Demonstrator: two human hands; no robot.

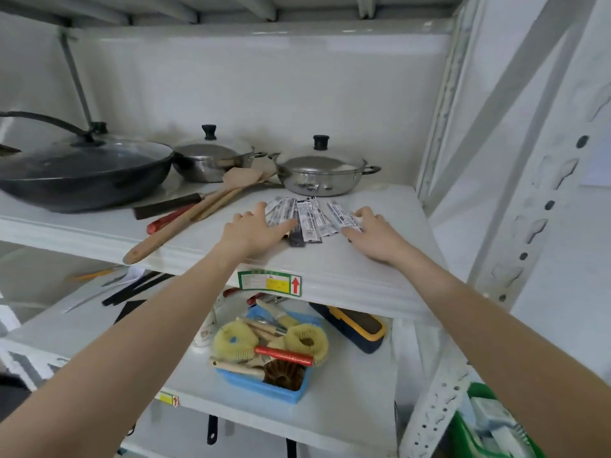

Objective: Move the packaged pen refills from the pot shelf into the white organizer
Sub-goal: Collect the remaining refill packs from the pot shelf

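Several packaged pen refills (309, 219), slim clear sleeves with printed labels, lie fanned out on the white pot shelf (330, 269) in front of a steel pot. My left hand (254, 228) rests flat at the left edge of the fan, fingers spread and touching the leftmost packs. My right hand (372, 231) lies at the right edge, fingertips on the rightmost packs. Neither hand holds a pack off the shelf. No white organizer is in view.
Behind the refills stand two lidded steel pots (322, 175) (211, 160) and a dark wok (82, 170) with a glass lid. Wooden spatulas (198, 213) and a knife lie to the left. The lower shelf holds a blue tray of brushes (267, 355).
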